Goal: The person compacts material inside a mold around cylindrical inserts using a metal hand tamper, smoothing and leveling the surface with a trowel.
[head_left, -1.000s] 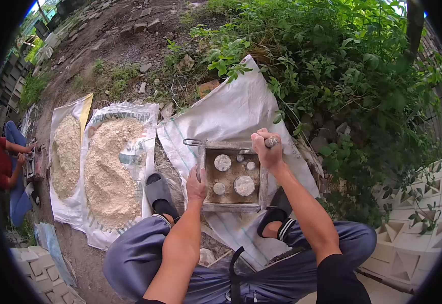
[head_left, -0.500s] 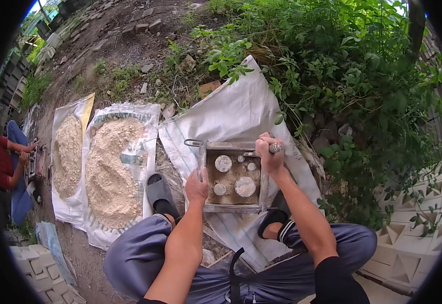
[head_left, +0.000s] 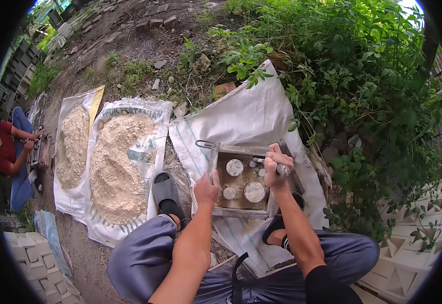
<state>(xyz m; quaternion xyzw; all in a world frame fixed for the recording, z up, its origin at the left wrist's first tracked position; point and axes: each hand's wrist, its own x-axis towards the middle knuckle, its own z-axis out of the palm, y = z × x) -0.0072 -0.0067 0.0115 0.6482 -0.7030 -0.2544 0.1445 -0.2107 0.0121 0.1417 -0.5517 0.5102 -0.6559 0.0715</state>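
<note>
1. We see the right hand (head_left: pixel 279 164) closed in a fist, clamped round the dusty handle of a bar-like tool (head_left: pixel 283 170); the rounded end of the handle pokes out of the fist on the side facing us
2. We find this tool at the upper right of a shallow square frame (head_left: pixel 241 213), its dark shaft running left from the fist, along the far wall
3. We see the left hand (head_left: pixel 207 190) at the left wall of the frame, thumb and fingers apart; we cannot tell how firmly they press on the wood
4. We have the frame in front of the seated person, between the two feet, lying on a white woven sheet (head_left: pixel 261 104)
5. Inside the frame we count five pale round pieces of differing size, the largest disc (head_left: pixel 254 192) near the right wall and another broad disc (head_left: pixel 234 167) farther up; the right hand partly covers the smaller ones nearby
6. At the far left corner of the frame we notice a metal loop (head_left: pixel 206 144) jutting outward
7. To the left we see a large heap of pale powder (head_left: pixel 117 177) on a printed sack (head_left: pixel 96 220), and a smaller heap (head_left: pixel 72 147) just beyond it
8. At the far left we see another person (head_left: pixel 3 154) in red, both hands near a small object that is too small to make out
</note>
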